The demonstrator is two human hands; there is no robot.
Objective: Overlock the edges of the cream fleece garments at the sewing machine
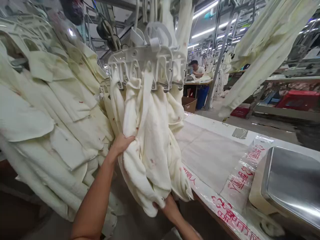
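Observation:
A bundle of cream fabric pieces (150, 146) hangs from a white plastic clip hanger (147, 63) in front of me. My left hand (121, 144) is closed on the bundle's left edge at mid height. My right hand (167, 206) reaches under the bundle's lower end, its fingers hidden in the cloth folds.
More cream fabric pieces (50, 113) hang in rows at the left. A worktable (212, 150) covered with cloth and printed plastic runs to the right, with a metal machine surface (292, 183) on it. A long cream piece (262, 50) hangs at upper right. A seated person (197, 69) works far back.

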